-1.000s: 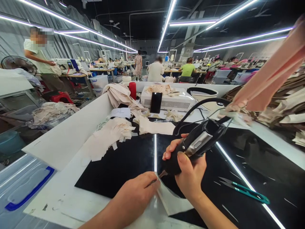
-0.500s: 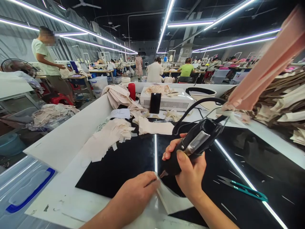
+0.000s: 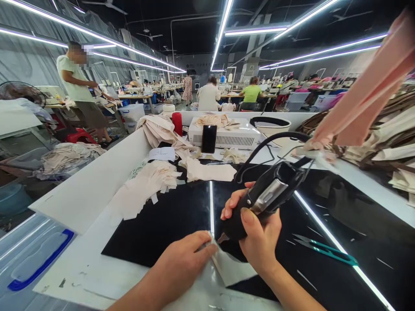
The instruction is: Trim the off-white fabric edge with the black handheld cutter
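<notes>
Left hand (image 3: 183, 264) pinches, right hand (image 3: 260, 246) grips

The left hand's thumb and forefinger press together on the upper corner of a flat, off-white fabric piece (image 3: 234, 268), which lies in front of the worker at the near edge of a glossy black sheet (image 3: 155, 237). The right hand's fingers are clamped around a black handheld tool with a silver metal lever (image 3: 271, 196); its narrow tip points down just beside the left fingertips, though whether it touches the fabric cannot be told. To the right, teal-handled snips with silver blades (image 3: 333, 252) lie on the sheet among pale scraps. Farther back, layered cream fabric pieces (image 3: 142, 185) spread at left, and a pale pink cloth strip (image 3: 363, 90) slants up from the tool's cable. A black smartphone (image 3: 209, 139) leans against a white vented metal box (image 3: 243, 139), near a red cylinder (image 3: 177, 124). Beyond, a co-worker in a pale green shirt (image 3: 73, 73) stands at left.
</notes>
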Demonstrator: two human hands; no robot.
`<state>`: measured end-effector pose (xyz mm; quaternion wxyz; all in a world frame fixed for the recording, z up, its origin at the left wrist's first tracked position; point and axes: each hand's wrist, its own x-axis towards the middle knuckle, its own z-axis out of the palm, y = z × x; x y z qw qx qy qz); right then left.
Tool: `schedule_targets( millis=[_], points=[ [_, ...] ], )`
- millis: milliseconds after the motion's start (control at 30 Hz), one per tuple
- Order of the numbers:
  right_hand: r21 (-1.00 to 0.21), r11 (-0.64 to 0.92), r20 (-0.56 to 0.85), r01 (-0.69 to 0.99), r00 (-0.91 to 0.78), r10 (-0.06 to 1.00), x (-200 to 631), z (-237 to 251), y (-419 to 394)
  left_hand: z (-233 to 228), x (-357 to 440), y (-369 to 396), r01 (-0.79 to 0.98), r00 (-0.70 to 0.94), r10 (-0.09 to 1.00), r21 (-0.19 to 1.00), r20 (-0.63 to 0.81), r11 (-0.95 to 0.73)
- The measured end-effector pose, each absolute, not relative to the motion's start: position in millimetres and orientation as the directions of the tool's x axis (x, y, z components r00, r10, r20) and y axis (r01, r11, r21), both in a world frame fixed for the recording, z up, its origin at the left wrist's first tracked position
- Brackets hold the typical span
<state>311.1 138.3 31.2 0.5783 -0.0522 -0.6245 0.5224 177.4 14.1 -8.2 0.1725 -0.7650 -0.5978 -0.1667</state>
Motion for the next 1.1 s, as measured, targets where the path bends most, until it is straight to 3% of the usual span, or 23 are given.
schedule_targets(
  millis=[300,467,600,833,1100],
  points=[
    [-0.743,0.447,0.643,-0.498,-0.344,0.684,309.1,29.6,137.5,-14.1,174.5,15.7,0.964,0.263,0.821,-0.103,0.507,-0.245],
    [-0.727,0.454,0.655,-0.516,-0.321,0.684,323.4,37.9,140.9,-11.9,169.6,15.6,0.951,0.31,0.838,-0.134,0.449,-0.28],
    [-0.74,0.466,0.642,-0.485,-0.303,0.705,344.0,43.1,142.3,0.2,172.1,18.2,0.932,0.363,0.775,-0.191,0.517,-0.31],
    [-0.746,0.499,0.65,-0.441,-0.317,0.691,373.6,32.6,137.7,5.6,189.8,24.5,0.928,0.358,0.797,-0.093,0.487,-0.36],
    [-0.755,0.521,0.646,-0.398,-0.313,0.696,386.8,26.5,131.7,-10.0,187.3,13.0,0.94,0.333,0.833,-0.082,0.442,-0.331]
  ],
)
